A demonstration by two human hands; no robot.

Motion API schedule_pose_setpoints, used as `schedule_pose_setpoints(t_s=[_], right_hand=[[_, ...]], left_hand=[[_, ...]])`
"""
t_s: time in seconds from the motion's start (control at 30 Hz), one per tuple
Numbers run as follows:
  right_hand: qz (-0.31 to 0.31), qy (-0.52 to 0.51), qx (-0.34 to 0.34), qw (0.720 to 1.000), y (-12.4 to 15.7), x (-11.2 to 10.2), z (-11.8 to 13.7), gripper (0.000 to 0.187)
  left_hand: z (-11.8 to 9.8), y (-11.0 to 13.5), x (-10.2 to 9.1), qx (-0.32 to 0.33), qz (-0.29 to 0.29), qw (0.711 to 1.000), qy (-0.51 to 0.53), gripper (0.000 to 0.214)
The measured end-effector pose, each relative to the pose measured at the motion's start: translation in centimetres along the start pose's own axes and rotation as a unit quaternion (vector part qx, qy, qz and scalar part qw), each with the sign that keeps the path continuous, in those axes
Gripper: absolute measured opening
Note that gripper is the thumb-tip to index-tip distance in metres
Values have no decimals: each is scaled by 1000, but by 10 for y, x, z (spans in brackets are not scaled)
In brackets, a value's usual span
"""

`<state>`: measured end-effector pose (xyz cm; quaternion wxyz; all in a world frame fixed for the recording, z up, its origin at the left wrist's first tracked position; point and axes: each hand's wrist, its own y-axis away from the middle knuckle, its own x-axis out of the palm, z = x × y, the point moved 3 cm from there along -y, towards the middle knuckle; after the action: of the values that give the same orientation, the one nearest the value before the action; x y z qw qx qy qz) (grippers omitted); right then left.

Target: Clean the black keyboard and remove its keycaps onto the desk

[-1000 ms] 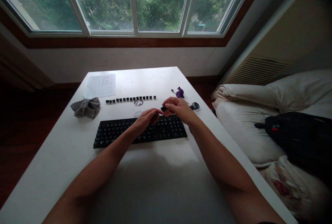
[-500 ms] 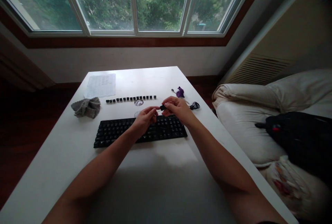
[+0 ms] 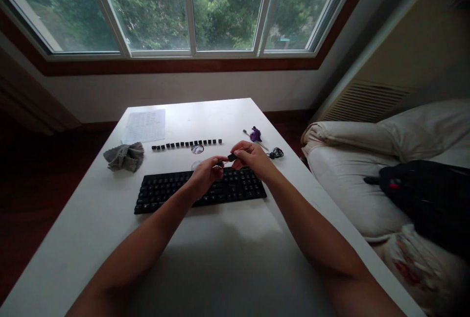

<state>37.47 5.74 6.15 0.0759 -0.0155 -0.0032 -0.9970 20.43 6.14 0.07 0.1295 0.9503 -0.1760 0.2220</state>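
A black keyboard (image 3: 172, 191) lies across the middle of the white table (image 3: 220, 258). Both my hands hover just above its far right part. My right hand (image 3: 252, 159) pinches a small black keycap (image 3: 231, 157) between thumb and fingers. My left hand (image 3: 204, 175) is closed in a pinch right beside it, its fingertips at a small dark thing I cannot make out. Behind the keyboard a row of several loose black keycaps (image 3: 186, 144) is lined up on the table.
A crumpled grey cloth (image 3: 124, 156) and a sheet of paper (image 3: 144, 125) lie at the far left. A purple object (image 3: 255, 134), a coiled black cable (image 3: 275, 153) and two small round clear discs (image 3: 197, 149) sit behind the keyboard. A bed with pillows and a black bag (image 3: 426, 194) is on the right.
My hands stay together over the keyboard's right end, shifting only slightly while working the keycap. The view has tilted up a little.
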Motion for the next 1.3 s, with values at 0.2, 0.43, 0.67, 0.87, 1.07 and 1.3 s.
schedule_pose_setpoints(t_s=[0.2, 0.43, 0.67, 0.87, 1.07, 1.3], right_hand=[[39, 42, -1, 998, 0, 0, -2, 15], [26, 78, -18, 996, -2, -5, -1, 14], [-29, 75, -43, 996, -2, -20, 9, 13], [-40, 75, -58, 995, -2, -22, 8, 11], [-40, 67, -52, 996, 0, -21, 11, 13], [-39, 61, -50, 996, 0, -19, 11, 12]], left_hand=[[-4, -4, -7, 11, -10, 999, -33, 30], [-3, -8, -9, 23, -16, 995, -100, 20], [-9, -3, -17, 234, -28, 816, -528, 19], [7, -7, -12, 226, 48, 759, -608, 32], [5, -11, -7, 231, 83, 749, -616, 34], [0, -9, -10, 233, 47, 817, -526, 21]])
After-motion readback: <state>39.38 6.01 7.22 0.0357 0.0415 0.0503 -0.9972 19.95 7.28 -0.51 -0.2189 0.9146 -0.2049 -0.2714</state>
